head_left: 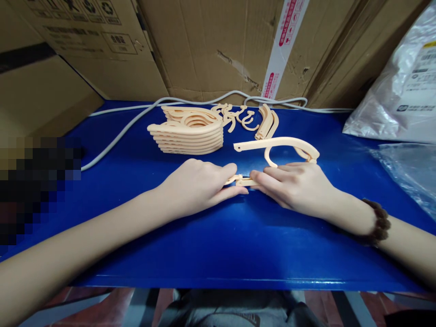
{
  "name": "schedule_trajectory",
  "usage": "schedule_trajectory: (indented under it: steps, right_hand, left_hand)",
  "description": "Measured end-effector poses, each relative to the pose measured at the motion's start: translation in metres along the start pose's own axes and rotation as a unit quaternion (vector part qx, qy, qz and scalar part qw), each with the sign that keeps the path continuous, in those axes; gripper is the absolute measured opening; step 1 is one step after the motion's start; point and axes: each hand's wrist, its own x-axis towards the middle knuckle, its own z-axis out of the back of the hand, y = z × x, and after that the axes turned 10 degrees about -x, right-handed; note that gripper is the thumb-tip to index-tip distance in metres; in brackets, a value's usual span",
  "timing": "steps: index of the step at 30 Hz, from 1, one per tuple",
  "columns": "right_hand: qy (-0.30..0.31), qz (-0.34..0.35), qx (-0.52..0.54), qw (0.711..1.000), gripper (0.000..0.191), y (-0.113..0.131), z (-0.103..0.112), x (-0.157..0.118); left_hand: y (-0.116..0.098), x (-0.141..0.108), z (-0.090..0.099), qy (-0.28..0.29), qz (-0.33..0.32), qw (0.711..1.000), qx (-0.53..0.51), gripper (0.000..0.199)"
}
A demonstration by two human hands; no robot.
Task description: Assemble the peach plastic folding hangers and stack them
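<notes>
Over the blue table my left hand (200, 186) pinches a small cream plastic hook piece (232, 180) between thumb and fingers. My right hand (293, 184) grips a cream plastic hanger arm (245, 182), whose end meets the hook piece between my hands. Most of both pieces is hidden by my fingers. Just beyond my right hand, a long curved hanger arm (279, 142) sticks up, with a curved hook (269, 157) under it; whether these join the held arm I cannot tell.
Behind my hands are a stack of cream folding hangers (189, 138), several loose hooks (250, 120) and a few hanger arms (267, 122). A white cable (126, 136) runs along the back near cardboard boxes (211, 54). Plastic bags (402, 91) lie at the right.
</notes>
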Motion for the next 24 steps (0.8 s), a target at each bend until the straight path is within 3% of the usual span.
schedule_trajectory:
  steps: [10,15,24]
  right_hand:
    - [-0.004,-0.02,0.056,0.998,0.033,0.0022,-0.0003,-0.0011]
    - [0.026,-0.032,0.083,0.996,0.037,0.0024,0.0005,-0.0007]
    - [0.085,-0.053,0.181,0.978,0.041,-0.0015,0.0014,-0.0003]
  left_hand:
    - [-0.0013,0.0008,0.0011,0.011,-0.002,1.0,0.027,0.042]
    - [-0.0007,0.0006,-0.0017,0.006,-0.002,0.999,0.032,0.043]
    - [0.0023,-0.0019,-0.0081,-0.084,-0.075,0.99,0.089,0.05]
